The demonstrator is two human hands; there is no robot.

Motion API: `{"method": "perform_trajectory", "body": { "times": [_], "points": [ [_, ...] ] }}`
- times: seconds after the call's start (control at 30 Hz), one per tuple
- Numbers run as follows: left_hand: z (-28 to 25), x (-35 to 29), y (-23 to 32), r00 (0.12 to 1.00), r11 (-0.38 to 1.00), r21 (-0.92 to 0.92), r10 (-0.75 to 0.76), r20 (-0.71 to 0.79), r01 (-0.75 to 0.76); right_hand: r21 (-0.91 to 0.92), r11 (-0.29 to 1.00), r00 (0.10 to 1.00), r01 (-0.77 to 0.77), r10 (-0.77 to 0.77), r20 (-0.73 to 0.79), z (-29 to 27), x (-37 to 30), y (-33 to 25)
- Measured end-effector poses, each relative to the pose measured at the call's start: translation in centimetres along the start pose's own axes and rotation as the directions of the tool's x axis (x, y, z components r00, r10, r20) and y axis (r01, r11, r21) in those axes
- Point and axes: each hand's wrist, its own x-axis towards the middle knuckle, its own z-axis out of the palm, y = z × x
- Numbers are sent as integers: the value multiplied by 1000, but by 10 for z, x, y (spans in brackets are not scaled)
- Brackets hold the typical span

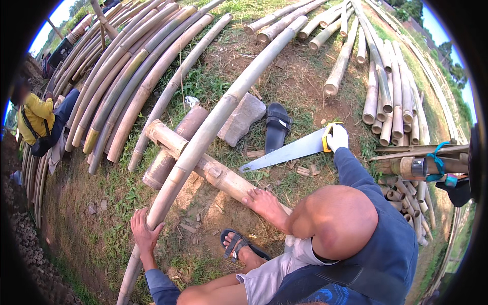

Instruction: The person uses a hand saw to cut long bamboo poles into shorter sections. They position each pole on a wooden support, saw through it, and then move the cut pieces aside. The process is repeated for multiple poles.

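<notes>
A long bamboo pole (223, 107) slants from the lower left to the upper middle, lying across a notched bamboo crosspiece (231, 183). My bare left hand (145, 231) wraps round the pole's near part. In a white glove, my right hand (337, 138) grips the yellow handle of a handsaw (290, 151). The saw's blade points left toward the crosspiece, apart from the pole. My bare right foot (267, 206) presses on the crosspiece, below my raised knee. A thick bamboo piece (173, 145) lies under the crosspiece's far end.
A grey stone block (242, 119) and a loose black sandal (277, 129) lie beyond the saw. Bamboo poles (152, 76) spread at the far left, where a person in yellow (38, 119) sits. Cut bamboo lengths (396, 96) are stacked at the right.
</notes>
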Motion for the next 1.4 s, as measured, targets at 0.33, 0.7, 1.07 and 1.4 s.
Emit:
{"method": "perform_trajectory", "body": {
  "times": [0.33, 0.7, 1.07, 1.4],
  "points": [
    [15, 64, 56, 941, 978, -81, -159, 300, 191, 371, 719, 804, -588, 570, 170, 21, 54, 106],
    [-3, 59, 55, 945, 990, 60, -142, 296, 130, -573, 633, 840, 520, -257, 478, -27, -32, 27],
    [7, 50, 42, 957, 994, 20, -112, 267, 111, -286, 340, 382, 896, -261, 887, -96, -5, -42],
    [22, 58, 43, 984, 999, 10, -36, 173, 35, 748, 600, 620, -284, -481, 620, -42, -296, -291]
  ]
}}
